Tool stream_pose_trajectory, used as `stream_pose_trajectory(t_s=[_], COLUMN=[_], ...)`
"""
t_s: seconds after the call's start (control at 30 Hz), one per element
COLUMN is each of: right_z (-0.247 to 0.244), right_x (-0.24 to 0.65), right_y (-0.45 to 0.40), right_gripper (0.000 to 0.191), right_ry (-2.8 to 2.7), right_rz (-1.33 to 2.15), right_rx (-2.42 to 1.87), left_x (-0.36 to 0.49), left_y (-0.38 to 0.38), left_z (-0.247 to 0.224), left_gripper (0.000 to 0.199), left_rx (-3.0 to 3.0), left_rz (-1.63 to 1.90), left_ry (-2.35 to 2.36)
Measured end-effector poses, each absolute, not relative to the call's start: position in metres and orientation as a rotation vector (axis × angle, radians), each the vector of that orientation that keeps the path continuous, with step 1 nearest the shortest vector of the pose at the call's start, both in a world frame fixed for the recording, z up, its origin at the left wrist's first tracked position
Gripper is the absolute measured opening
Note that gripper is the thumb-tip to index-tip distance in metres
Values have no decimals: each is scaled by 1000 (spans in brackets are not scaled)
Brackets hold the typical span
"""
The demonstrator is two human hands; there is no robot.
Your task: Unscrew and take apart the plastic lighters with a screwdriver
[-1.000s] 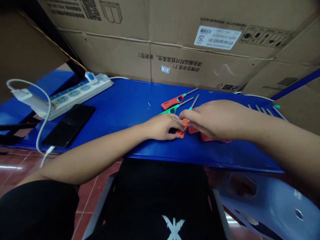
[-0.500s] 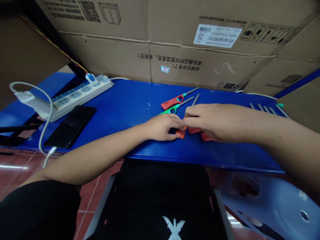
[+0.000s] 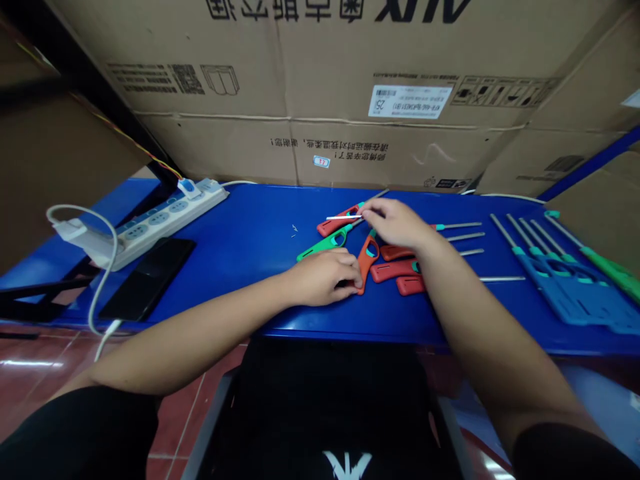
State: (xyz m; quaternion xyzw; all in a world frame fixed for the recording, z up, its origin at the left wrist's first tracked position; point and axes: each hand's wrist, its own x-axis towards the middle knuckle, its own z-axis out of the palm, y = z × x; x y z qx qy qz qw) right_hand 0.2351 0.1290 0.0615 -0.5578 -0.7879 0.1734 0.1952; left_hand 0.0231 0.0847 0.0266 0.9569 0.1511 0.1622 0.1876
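Head view: left hand (image 3: 323,279) and right hand (image 3: 395,223) at mid-counter (image 3: 240,220), among utility lighters (image 3: 395,269).
Gripped by left hand: orange lighter (image 3: 367,257); pinched in right hand: thin white strip (image 3: 343,217), just above red lighter (image 3: 333,227), near back edge.

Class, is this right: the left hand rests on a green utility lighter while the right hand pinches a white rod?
No: the head view shows the left hand on the orange utility lighter, not a green one; the rest stands.

Orange-and-teal lighter (image 3: 367,260) on a blue tabletop (image 3: 240,227).
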Motion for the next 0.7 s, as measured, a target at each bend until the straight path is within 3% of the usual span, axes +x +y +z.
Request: stream_pose_trajectory(t_s=[0.13,0.47,0.7], right_z=[32,28,25], right_x=[225,230,231], right_y=[131,125,125], right_gripper=[23,21,20], right_ry=[-2273,-2343,-2338], right_rz=[538,483,493], right_rx=[-1578,-1643,-1630], left_x=[24,45,64], left_y=[86,78,91], left_z=[34,62,73], left_gripper=[14,18,12], left_rx=[2744,3300,3124], left_rz=[343,-181,-334], left_ry=[469,289,213])
